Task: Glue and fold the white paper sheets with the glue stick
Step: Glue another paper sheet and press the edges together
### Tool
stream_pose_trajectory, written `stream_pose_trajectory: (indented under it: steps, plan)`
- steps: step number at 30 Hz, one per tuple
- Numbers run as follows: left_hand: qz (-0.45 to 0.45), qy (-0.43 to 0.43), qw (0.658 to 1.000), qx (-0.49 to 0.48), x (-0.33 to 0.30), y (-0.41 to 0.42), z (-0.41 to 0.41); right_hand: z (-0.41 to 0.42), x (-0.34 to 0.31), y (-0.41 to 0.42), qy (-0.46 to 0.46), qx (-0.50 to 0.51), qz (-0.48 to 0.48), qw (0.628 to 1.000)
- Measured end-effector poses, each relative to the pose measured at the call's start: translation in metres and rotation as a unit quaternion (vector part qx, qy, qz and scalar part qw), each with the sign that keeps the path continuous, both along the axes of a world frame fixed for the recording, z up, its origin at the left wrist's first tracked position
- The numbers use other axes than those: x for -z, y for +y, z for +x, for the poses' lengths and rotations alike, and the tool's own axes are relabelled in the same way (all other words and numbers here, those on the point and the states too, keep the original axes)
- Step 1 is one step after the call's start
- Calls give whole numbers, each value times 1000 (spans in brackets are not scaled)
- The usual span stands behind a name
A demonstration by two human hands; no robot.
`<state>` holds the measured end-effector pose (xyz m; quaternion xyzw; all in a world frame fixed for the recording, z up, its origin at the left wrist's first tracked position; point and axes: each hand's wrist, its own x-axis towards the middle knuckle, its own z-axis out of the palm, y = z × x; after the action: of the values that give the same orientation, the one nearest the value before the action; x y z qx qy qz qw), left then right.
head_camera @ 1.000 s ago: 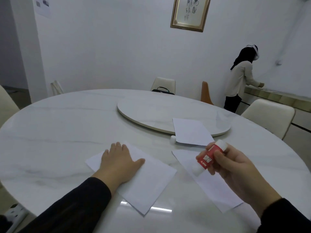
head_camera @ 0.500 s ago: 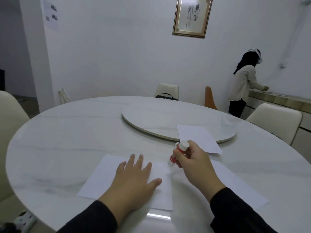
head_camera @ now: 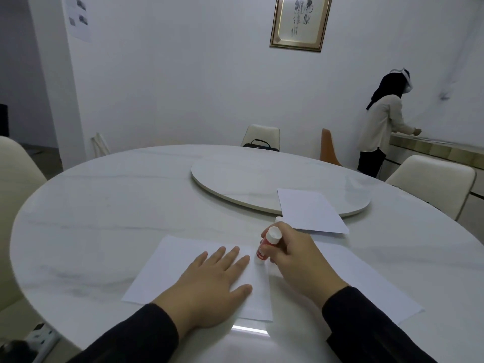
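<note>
A white paper sheet (head_camera: pixel 170 268) lies flat near the table's front edge. My left hand (head_camera: pixel 212 286) presses flat on it, fingers spread. My right hand (head_camera: pixel 301 263) grips a red and white glue stick (head_camera: pixel 267 246), held tip down against the sheet's right edge. A second sheet (head_camera: pixel 366 284) lies to the right, partly under my right arm. A third sheet (head_camera: pixel 309 210) rests farther back, overlapping the turntable rim. The small white glue cap (head_camera: pixel 278 219) sits just behind my right hand.
The round white marble table (head_camera: pixel 104 205) carries a raised turntable (head_camera: pixel 248 179) in its middle. Cream chairs stand at the left, far side and right (head_camera: pixel 432 184). A person (head_camera: pixel 385 121) stands at a counter at the back right.
My right hand brought the glue stick from above the right sheet over to the left sheet's right edge and tipped it down. The camera view shifted upward and left.
</note>
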<state>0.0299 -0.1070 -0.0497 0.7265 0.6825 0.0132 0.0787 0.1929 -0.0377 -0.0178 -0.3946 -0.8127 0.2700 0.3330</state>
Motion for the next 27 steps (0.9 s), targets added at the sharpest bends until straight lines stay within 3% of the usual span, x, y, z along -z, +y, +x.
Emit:
stream_pose_trajectory:
  steps: [7,10,14,17,18,21,22,24,27]
  plan:
    - [-10,6,1000,3,-2,-1,1,18,2,-28,5,-67,10,998]
    - [-19,3,1000,4,-5,-1,1,28,8,-35,38,-125,-43,991]
    - [-21,39,997,-61,-7,3,3,37,13,-30,234,-138,-178,946]
    - [26,133,986,-95,-19,7,-2,44,13,-23,389,-44,-169,905]
    - [45,113,990,-76,-25,7,-9,46,11,-22,400,-14,-151,904]
    - [20,-67,997,30,-35,2,-37,45,8,-21,385,51,-105,916]
    - [-5,-88,994,61,-33,-1,-41,42,8,-21,376,62,-94,920]
    - [-5,-65,995,75,-23,-5,-40,35,9,-20,344,78,-80,932]
    - [57,61,996,17,-13,-2,-17,23,9,-14,240,118,-43,963]
